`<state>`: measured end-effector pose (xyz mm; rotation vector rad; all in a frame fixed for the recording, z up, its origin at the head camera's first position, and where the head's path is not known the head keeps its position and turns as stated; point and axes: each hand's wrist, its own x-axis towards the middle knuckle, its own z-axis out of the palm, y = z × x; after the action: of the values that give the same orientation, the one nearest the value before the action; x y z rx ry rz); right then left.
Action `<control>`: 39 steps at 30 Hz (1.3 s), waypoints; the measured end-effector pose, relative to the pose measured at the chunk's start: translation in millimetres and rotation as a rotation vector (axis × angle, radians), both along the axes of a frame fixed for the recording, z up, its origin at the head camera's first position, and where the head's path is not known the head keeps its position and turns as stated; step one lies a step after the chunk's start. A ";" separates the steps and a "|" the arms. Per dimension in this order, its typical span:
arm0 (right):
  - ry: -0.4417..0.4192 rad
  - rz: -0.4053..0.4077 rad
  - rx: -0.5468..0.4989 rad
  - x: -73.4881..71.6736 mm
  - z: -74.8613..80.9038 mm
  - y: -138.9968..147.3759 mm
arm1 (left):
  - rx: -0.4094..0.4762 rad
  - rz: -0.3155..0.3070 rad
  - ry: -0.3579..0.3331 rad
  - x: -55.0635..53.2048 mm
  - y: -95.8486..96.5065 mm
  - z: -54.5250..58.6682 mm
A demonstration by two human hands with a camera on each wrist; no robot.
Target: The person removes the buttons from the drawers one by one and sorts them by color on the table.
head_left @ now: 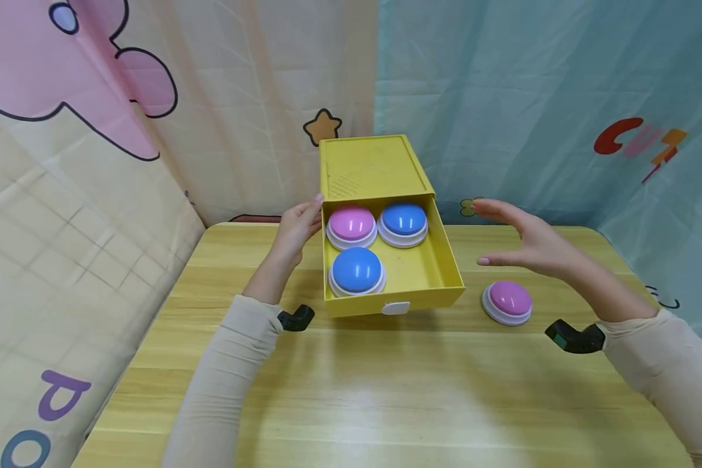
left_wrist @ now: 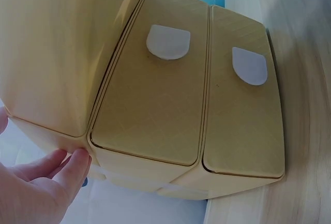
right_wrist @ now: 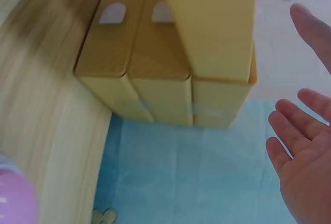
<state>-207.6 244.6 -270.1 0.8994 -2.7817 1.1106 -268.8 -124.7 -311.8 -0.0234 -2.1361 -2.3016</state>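
A yellow drawer cabinet (head_left: 374,166) has its top drawer (head_left: 412,273) pulled out. Inside lie a pink push button (head_left: 351,224) and two blue ones, the back blue push button (head_left: 404,221) and the front blue push button (head_left: 357,271), each on a white base. My left hand (head_left: 297,231) touches the cabinet's left side near the top, fingertips on its wall in the left wrist view. To the right of the drawer, my right hand (head_left: 532,244) hovers with thumb and fingers spread, holding nothing. A second pink push button (head_left: 507,302) sits on the table just below that hand.
Two shut lower drawers, the middle drawer (left_wrist: 155,79) and the bottom drawer (left_wrist: 243,110), carry white tabs. The cabinet stands toward the back of the wooden table (head_left: 351,403). Printed curtains (head_left: 503,97) hang behind and on the left.
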 end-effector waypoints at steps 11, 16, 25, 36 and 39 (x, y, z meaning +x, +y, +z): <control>0.008 0.301 0.137 -12.7 35.9 -71.8 | 0.011 0.004 0.006 -0.6 -1.2 -0.8; -0.039 0.403 0.200 -18.0 43.0 -102.2 | 0.000 0.001 0.010 0.1 -1.8 0.0; -0.136 0.515 0.325 -25.8 46.0 -139.8 | 0.007 -0.008 0.010 0.3 -0.8 0.3; -0.202 0.559 0.433 -28.2 27.0 -167.2 | 0.008 -0.015 0.001 0.1 -1.1 -1.3; -0.170 0.558 0.476 -27.6 24.6 -171.5 | 0.007 -0.005 -0.002 0.1 -1.4 -1.2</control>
<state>-235.2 73.1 -245.6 1.7868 -3.0847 0.5536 -268.7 -126.1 -312.9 -0.0264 -2.1321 -2.3127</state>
